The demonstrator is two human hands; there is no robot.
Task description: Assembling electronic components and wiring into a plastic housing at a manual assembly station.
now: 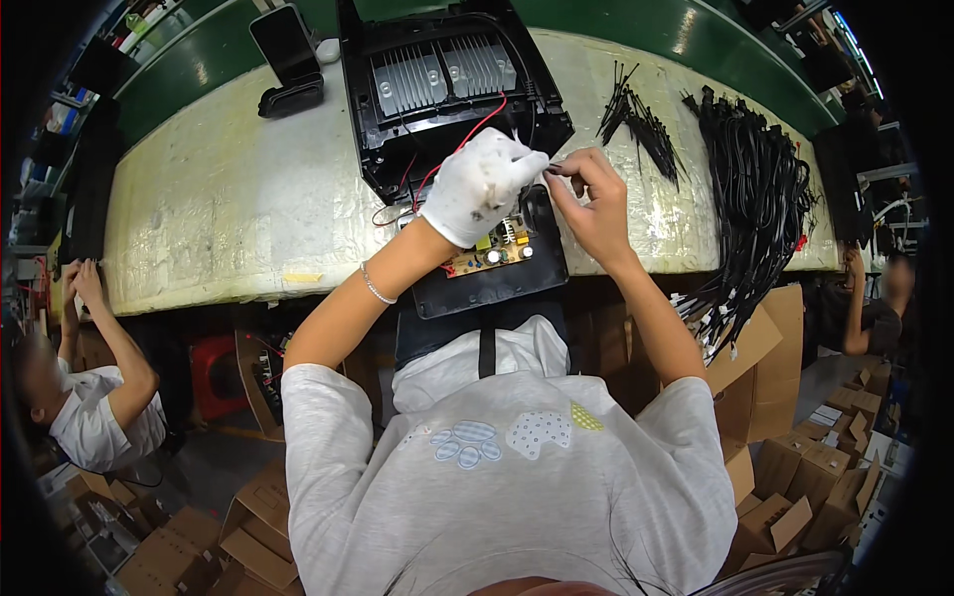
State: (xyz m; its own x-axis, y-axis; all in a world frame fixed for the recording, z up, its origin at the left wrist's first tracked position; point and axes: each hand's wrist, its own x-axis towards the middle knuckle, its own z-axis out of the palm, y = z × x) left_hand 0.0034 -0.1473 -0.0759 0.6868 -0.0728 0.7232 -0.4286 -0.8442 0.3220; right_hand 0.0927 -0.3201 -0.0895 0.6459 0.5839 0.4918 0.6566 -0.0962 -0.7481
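Note:
My left hand (482, 189), in a smudged white glove, is closed with its fingertips pinched over the front of a black plastic housing (397, 164). Bare, my right hand (596, 204) is closed too, thumb and finger pinching beside the gloved fingertips. What either holds is too small to make out. Inside the housing sit finned metal heat sinks (409, 83). A red wire (481, 123) runs from them down behind the glove. Under my hands a circuit board (512, 254) lies on a black panel (487, 295) at the table's near edge; the glove hides part of the board.
To the right on the table (229, 189) lie black cable ties (646, 129) and a big bundle of black cables (750, 189) hanging over the edge. A phone on a stand (286, 50) is at the back left. Cardboard boxes (760, 368) stand below. Other people work at both sides.

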